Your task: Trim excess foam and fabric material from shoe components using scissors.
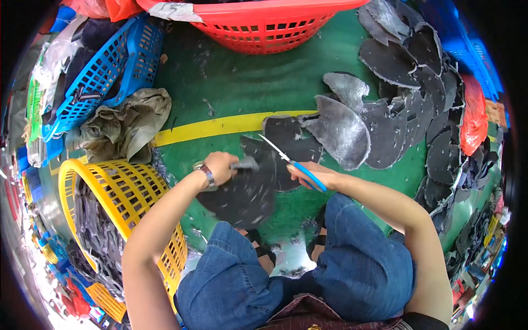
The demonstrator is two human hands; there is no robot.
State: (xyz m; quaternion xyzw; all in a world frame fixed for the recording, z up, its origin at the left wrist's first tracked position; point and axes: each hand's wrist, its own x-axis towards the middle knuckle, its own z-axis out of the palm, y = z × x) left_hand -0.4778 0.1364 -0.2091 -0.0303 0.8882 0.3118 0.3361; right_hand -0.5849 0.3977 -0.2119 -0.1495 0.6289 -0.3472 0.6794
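Observation:
My right hand (312, 175) is closed around the blue handles of a pair of scissors (284, 156); the blades point up and to the left and look nearly together. In my left hand (220, 168), the fingers are closed on the edge of a dark grey fabric piece (237, 199). That piece is smeared by motion and hangs above the floor in front of my knees. A small pale grey scrap or folded edge (248, 163) shows at the fingertips. Just beyond, more dark fabric pieces (297, 148) lie flat, partly behind the scissors.
Overlapping curved fabric pieces (385, 129) spread over the green floor (236, 71) at right. A yellow basket (124, 190) of dark scraps lies tipped at left. Beyond are a blue basket (91, 88), crumpled brownish-grey sheeting (129, 124), and a red basket (269, 30). A red bag (473, 118) sits far right.

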